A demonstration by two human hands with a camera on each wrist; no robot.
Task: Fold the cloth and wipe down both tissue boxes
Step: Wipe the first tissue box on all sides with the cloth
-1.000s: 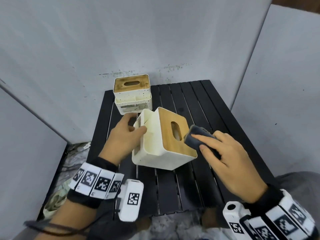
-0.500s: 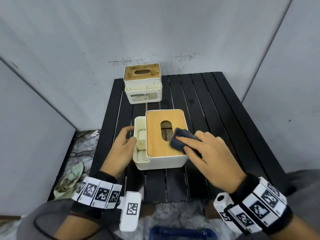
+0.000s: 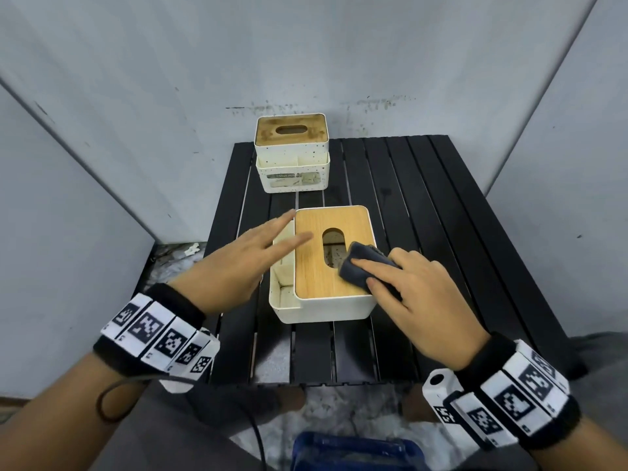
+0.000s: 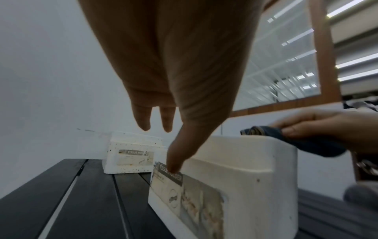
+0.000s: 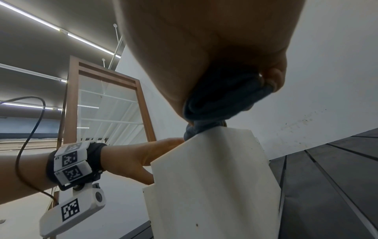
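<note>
A white tissue box with a wooden lid (image 3: pixel 316 270) stands flat in the middle of the black slatted table (image 3: pixel 424 215). My right hand (image 3: pixel 390 277) grips a folded dark blue-grey cloth (image 3: pixel 356 266) and presses it on the lid beside the slot. The right wrist view shows the cloth (image 5: pixel 220 100) pinched between thumb and fingers above the box (image 5: pixel 214 177). My left hand (image 3: pixel 272 243) hovers over the box's left side compartment with straight fingers, holding nothing. A second, speckled white tissue box (image 3: pixel 292 154) sits at the table's back left. It also shows as the far box (image 4: pixel 131 155) in the left wrist view.
Grey wall panels close in the table on the left, back and right. The table's front edge runs just before my wrists. Crumpled material lies on the floor at the left (image 3: pixel 176 256). A blue object (image 3: pixel 356 450) sits below the front edge.
The near box went from tilted on its edge to flat on the table. My left hand let go of its side and now hovers with straight fingers. The cloth stays on the lid.
</note>
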